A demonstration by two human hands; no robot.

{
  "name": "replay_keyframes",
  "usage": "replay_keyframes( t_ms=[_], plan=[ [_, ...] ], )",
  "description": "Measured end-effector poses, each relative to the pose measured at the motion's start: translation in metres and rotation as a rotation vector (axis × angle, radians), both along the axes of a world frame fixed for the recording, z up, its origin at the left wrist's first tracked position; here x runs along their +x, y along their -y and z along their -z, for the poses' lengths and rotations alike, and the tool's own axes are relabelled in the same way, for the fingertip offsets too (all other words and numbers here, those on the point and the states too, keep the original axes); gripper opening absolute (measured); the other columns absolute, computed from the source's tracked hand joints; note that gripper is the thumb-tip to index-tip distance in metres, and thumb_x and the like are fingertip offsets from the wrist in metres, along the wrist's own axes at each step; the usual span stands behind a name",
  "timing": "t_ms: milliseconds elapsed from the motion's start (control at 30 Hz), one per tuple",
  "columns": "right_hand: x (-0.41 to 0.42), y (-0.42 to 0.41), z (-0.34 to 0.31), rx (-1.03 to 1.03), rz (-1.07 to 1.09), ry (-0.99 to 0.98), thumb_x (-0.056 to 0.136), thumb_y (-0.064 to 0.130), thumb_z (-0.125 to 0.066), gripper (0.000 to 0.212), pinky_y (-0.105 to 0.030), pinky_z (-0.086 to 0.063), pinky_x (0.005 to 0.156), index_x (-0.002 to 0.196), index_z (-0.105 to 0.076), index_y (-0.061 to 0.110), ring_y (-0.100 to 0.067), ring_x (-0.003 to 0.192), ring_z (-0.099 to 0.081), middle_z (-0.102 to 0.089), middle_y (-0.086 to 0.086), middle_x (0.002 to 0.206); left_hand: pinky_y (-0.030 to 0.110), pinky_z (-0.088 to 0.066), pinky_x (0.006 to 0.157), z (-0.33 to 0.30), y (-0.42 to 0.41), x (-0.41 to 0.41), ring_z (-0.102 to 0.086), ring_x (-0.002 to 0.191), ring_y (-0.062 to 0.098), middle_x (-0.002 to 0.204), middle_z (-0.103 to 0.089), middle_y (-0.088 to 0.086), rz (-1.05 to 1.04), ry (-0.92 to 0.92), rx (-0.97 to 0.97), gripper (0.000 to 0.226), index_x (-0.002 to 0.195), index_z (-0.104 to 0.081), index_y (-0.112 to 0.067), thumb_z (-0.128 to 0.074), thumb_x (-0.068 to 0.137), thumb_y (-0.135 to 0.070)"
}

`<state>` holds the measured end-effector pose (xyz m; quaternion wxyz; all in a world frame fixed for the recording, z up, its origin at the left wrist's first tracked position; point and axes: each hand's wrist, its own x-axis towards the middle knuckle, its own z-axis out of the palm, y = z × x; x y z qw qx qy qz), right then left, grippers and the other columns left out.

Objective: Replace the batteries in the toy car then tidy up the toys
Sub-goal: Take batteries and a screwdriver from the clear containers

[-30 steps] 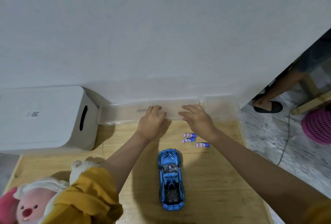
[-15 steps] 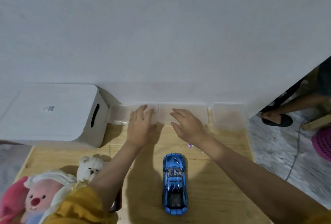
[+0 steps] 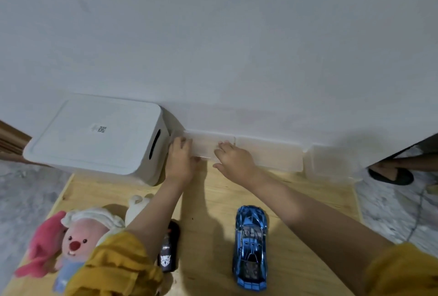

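Observation:
The blue toy car (image 3: 251,246) stands on the wooden board (image 3: 312,203), nose toward the wall, between my two forearms. Both my hands are on a small clear plastic box (image 3: 205,147) against the wall. My left hand (image 3: 180,162) grips its left end, fingers over the top and thumb at the front. My right hand (image 3: 233,160) grips its right end the same way. A black remote control (image 3: 168,254) lies under my left forearm. The batteries are hidden from view.
A white lidded storage bin (image 3: 99,134) sits left of the clear box. Two more clear boxes (image 3: 270,153) (image 3: 331,164) line the wall to the right. A pink plush (image 3: 75,241) and a white bear plush (image 3: 138,203) lie bottom left. Another person's slippered foot (image 3: 391,175) and a cable (image 3: 418,210) are on the floor right.
Both hands slid left along the row of clear boxes to the one beside the white bin. The batteries went out of sight behind my right arm; the remote came into view.

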<state>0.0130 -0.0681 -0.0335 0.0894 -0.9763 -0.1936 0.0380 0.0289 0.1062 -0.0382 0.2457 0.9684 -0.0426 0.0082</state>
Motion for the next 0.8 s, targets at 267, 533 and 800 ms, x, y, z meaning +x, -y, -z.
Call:
replay_keyframes(
  t_ms=[267, 533, 800],
  plan=[
    [0.009, -0.017, 0.001, -0.353, -0.066, 0.092, 0.047, 0.013, -0.082, 0.028, -0.029, -0.044, 0.034, 0.066, -0.064, 0.006, -0.030, 0.060, -0.064, -0.064, -0.015, 0.068, 0.041, -0.045, 0.092, 0.006, -0.011, 0.006, -0.052, 0.107, 0.039, 0.123, -0.049, 0.022, 0.101, 0.015, -0.062, 0.048, 0.123, -0.056, 0.003, -0.070, 0.077, -0.003],
    [0.016, -0.023, -0.018, -0.382, -0.171, 0.248, 0.029, 0.023, -0.080, 0.029, -0.019, -0.037, 0.034, 0.049, -0.062, 0.013, -0.021, 0.035, -0.053, -0.060, -0.007, 0.047, 0.045, -0.045, 0.088, 0.012, -0.010, 0.010, -0.051, 0.103, 0.043, 0.113, -0.052, 0.027, 0.104, 0.041, -0.036, 0.045, 0.114, -0.059, 0.006, -0.074, 0.073, -0.003],
    [0.024, -0.007, -0.024, 0.009, -0.155, 0.219, 0.062, 0.018, -0.076, 0.024, -0.026, -0.039, 0.039, 0.058, -0.057, 0.004, -0.030, 0.043, -0.056, -0.058, -0.011, 0.054, 0.046, -0.032, 0.106, 0.010, -0.017, 0.008, -0.035, 0.126, 0.038, 0.132, -0.045, 0.023, 0.167, 0.069, -0.034, 0.073, 0.129, -0.050, 0.002, -0.075, 0.074, -0.038]
  ],
)
